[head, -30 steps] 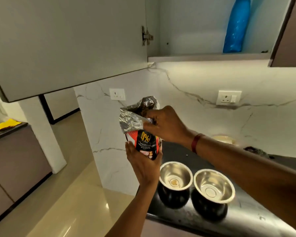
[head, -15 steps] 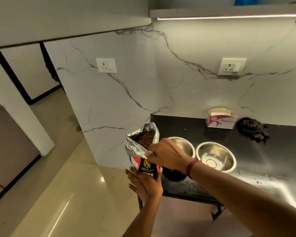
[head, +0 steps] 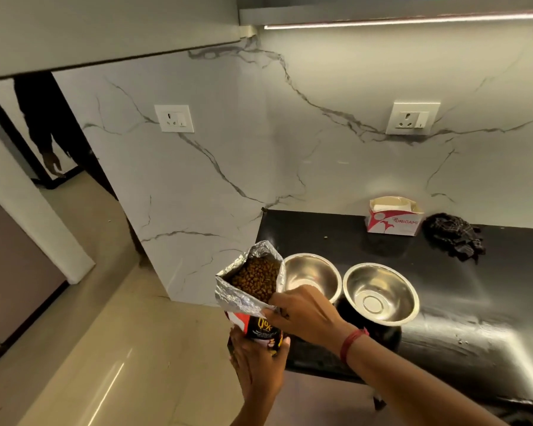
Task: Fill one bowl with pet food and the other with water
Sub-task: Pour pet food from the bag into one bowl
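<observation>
An open foil pet food bag (head: 250, 290), full of brown kibble, is held upright just left of the black counter (head: 490, 296). My left hand (head: 259, 364) grips its base from below. My right hand (head: 302, 312) pinches the bag's foil rim on the right side. Two steel bowls stand side by side near the counter's front left: the left bowl (head: 313, 272) right beside the bag's mouth, partly hidden by my right hand, and the right bowl (head: 382, 290). Both bowls look empty.
A white and red cardboard box (head: 393, 219) and a dark crumpled cloth (head: 453, 235) lie at the back of the counter against the marble wall. Another person's dark figure (head: 53, 133) stands in the doorway far left. Tiled floor lies left of the counter.
The view has tilted down from the upper cupboard. The bag has come down to bowl level beside the left bowl, and its mouth is spread wider, showing the kibble.
</observation>
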